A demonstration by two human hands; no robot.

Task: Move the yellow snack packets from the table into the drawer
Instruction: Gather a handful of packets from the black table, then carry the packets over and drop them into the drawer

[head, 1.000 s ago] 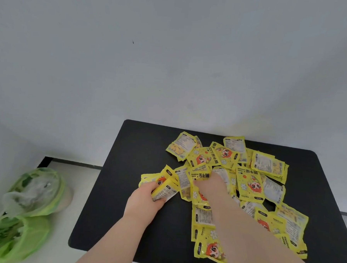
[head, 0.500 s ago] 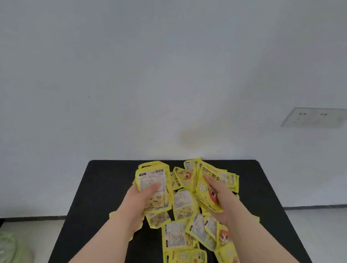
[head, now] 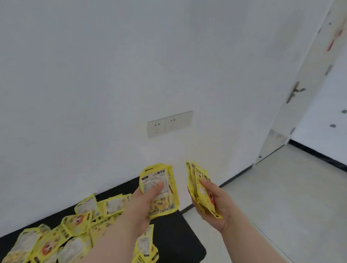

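Observation:
My left hand (head: pixel 144 204) grips a small stack of yellow snack packets (head: pixel 165 199), thumb pressed on the white label side, above the right end of the black table (head: pixel 178 244). My right hand (head: pixel 215 204) holds another bunch of yellow packets (head: pixel 199 185) upright, out past the table's right edge over the floor. Several more yellow packets (head: pixel 66 238) lie in a loose pile on the table at lower left. No drawer is in view.
A white wall with a double socket plate (head: pixel 169 124) stands behind the table. An open white door (head: pixel 303 88) with a metal handle is at the right, with pale tiled floor (head: pixel 285 207) below it.
Both hands have lifted packets off the pile and carried them to the right. The view has swung right, so the table now sits at lower left and the door shows.

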